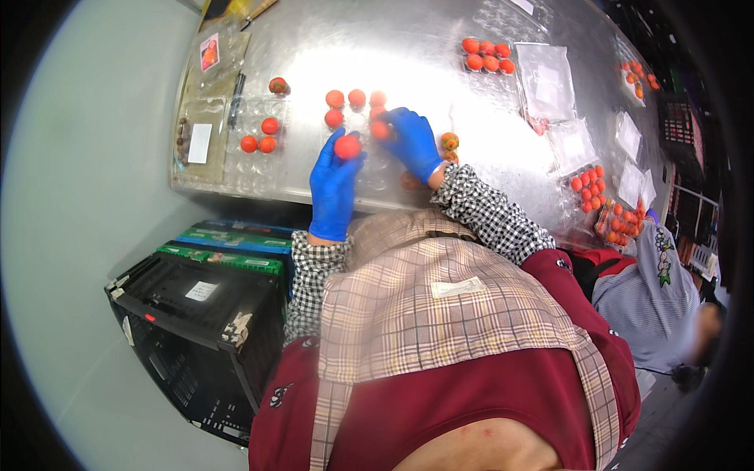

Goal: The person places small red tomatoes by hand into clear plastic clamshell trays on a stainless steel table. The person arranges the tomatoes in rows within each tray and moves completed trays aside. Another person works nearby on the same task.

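My left hand (333, 182), in a blue glove, holds a red tomato (348, 147) at its fingertips over the front of a clear plastic tray (366, 176). Also gloved in blue, my right hand (412, 141) has its fingers around another tomato (380, 129), blurred and partly covered. Several tomatoes sit in the far cells of the tray, among them one at the back left (334, 98). Under my right wrist is a dim, half-hidden round fruit (410, 180). Just right of that hand lie two green-and-orange tomatoes (450, 141).
To the left, a second clear tray (241, 168) carries three tomatoes, with a greenish one (278, 85) behind it. Filled packs (489, 56) and flat clear packaging (545, 82) occupy the right. Black crates (194, 300) stand below left; a co-worker (645, 294) is at right.
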Action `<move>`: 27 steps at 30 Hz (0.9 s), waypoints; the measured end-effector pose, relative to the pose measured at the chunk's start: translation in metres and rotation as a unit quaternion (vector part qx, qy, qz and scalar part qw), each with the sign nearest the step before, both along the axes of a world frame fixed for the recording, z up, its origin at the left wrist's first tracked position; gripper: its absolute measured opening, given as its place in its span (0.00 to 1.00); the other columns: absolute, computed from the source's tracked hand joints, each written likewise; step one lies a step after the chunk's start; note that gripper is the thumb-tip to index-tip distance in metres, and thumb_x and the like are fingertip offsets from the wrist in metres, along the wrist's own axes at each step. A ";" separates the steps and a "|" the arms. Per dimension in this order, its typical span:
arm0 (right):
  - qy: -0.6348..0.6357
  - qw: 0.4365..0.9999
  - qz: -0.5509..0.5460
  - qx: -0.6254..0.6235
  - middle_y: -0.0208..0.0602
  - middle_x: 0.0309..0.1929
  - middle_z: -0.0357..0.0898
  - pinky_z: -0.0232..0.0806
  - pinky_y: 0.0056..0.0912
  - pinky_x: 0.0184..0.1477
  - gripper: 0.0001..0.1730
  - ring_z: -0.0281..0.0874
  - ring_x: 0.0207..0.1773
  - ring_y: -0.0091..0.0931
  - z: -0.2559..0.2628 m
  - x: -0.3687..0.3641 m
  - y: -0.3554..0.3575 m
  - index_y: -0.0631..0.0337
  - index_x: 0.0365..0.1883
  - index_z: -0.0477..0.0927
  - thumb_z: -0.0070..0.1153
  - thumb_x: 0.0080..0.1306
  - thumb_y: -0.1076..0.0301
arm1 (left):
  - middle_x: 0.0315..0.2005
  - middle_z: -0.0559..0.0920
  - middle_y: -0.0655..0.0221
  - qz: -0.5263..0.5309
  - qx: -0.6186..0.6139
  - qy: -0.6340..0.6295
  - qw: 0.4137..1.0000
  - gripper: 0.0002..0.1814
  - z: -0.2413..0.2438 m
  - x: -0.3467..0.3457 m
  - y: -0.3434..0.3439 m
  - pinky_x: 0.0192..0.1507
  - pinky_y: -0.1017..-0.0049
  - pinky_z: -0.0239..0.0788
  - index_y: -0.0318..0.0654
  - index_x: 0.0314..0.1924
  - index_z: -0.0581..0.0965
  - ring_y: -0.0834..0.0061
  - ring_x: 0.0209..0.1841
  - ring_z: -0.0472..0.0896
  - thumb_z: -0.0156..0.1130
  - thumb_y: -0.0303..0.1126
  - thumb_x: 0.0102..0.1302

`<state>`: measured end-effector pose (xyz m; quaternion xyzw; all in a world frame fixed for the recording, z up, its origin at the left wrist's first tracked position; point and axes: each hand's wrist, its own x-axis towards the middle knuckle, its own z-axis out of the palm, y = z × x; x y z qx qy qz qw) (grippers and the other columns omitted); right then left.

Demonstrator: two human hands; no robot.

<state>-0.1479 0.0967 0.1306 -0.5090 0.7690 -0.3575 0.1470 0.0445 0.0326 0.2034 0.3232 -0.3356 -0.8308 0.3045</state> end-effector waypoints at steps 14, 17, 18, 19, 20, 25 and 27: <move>-0.343 0.936 -0.070 0.019 0.33 0.48 0.86 0.78 0.31 0.51 0.22 0.84 0.47 0.25 0.066 0.008 0.035 0.56 0.61 0.83 0.67 0.71 0.59 | 0.62 0.81 0.63 -0.009 -0.157 -0.104 0.982 0.26 0.019 -0.005 0.005 0.66 0.69 0.72 0.31 0.66 0.77 0.70 0.63 0.79 0.65 0.19 0.67; -0.367 0.929 -0.050 0.017 0.37 0.51 0.86 0.78 0.30 0.52 0.28 0.85 0.47 0.25 0.108 0.016 0.040 0.61 0.61 0.82 0.72 0.67 0.57 | 0.56 0.83 0.63 -0.024 -0.326 -0.199 0.924 0.24 0.009 -0.013 0.009 0.61 0.68 0.75 0.33 0.62 0.81 0.68 0.57 0.82 0.70 0.22 0.65; -0.350 0.935 -0.032 0.046 0.39 0.52 0.86 0.78 0.30 0.52 0.29 0.85 0.48 0.25 0.122 0.016 0.042 0.62 0.61 0.81 0.73 0.66 0.57 | 0.54 0.84 0.63 -0.027 -0.397 -0.224 0.890 0.24 0.005 -0.019 0.012 0.60 0.68 0.76 0.34 0.61 0.82 0.67 0.55 0.83 0.71 0.23 0.64; -0.306 0.952 -0.001 0.012 0.40 0.53 0.86 0.78 0.30 0.52 0.30 0.86 0.48 0.26 0.112 0.018 0.044 0.63 0.62 0.81 0.73 0.66 0.57 | 0.53 0.84 0.63 -0.039 -0.435 -0.245 0.866 0.25 0.007 -0.025 0.014 0.59 0.67 0.76 0.35 0.61 0.82 0.67 0.54 0.83 0.72 0.23 0.63; -0.327 0.945 -0.006 -0.010 0.38 0.50 0.87 0.78 0.29 0.51 0.30 0.85 0.46 0.24 0.100 0.018 0.045 0.61 0.63 0.81 0.72 0.66 0.58 | 0.52 0.84 0.63 -0.051 -0.472 -0.265 0.839 0.25 0.009 -0.031 0.018 0.59 0.67 0.76 0.36 0.60 0.83 0.66 0.53 0.83 0.74 0.24 0.61; -0.399 0.908 -0.060 0.114 0.34 0.50 0.87 0.78 0.28 0.47 0.26 0.85 0.45 0.23 0.117 -0.021 0.054 0.59 0.63 0.82 0.70 0.69 0.59 | 0.53 0.83 0.62 -0.075 -0.403 -0.230 0.883 0.31 0.023 -0.053 0.026 0.57 0.67 0.76 0.39 0.64 0.81 0.66 0.52 0.82 0.76 0.25 0.59; -0.312 0.944 -0.091 0.061 0.34 0.51 0.87 0.78 0.27 0.49 0.25 0.85 0.45 0.22 0.094 -0.052 0.065 0.59 0.62 0.83 0.70 0.69 0.60 | 0.52 0.84 0.62 -0.087 -0.418 -0.232 0.874 0.31 0.010 -0.053 0.024 0.55 0.67 0.76 0.40 0.65 0.80 0.67 0.50 0.82 0.75 0.25 0.60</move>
